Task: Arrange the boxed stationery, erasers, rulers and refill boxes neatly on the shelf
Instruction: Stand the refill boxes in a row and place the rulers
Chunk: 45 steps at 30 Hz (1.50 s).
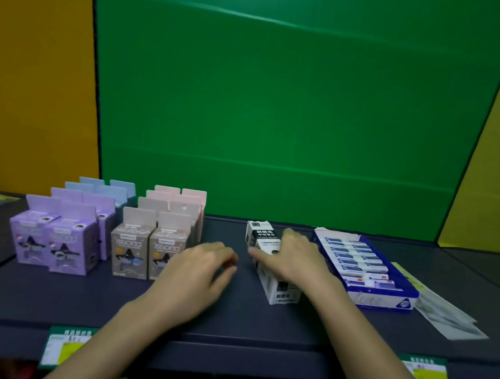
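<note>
The person's right hand (293,262) is clasping the row of white-and-black refill boxes (279,291) from above, thumb on the near-left side and fingers draped over the top, apparently squaring them into a straight file running from six towards twelve o'clock at mid-shelf. The left hand (203,263) is hovering just at their nine o'clock, loosely curled and holding nothing (ready, I'd guess, to steady that side). The eraser tray (384,300) is sitting close at their three o'clock, with the purple boxes (53,244) and grey boxes (140,255) already ranked further towards nine.
</note>
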Each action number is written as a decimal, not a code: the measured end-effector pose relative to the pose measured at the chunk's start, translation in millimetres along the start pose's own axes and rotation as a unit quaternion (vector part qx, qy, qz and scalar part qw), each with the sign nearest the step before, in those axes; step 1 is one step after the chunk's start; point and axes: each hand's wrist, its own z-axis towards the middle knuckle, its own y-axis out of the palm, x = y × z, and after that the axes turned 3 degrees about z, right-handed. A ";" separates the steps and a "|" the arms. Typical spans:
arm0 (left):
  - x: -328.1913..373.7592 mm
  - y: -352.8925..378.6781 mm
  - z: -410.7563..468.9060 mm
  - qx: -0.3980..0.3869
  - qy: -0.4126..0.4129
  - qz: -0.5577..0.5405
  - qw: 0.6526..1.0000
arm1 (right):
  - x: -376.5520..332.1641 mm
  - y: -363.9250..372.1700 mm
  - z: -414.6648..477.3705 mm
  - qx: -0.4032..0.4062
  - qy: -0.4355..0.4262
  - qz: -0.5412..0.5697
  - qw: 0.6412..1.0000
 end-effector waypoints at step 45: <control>324.1 158.2 148.6 -0.089 -0.109 0.057 0.988 | 339.9 -165.4 -51.3 0.202 -0.003 0.223 0.954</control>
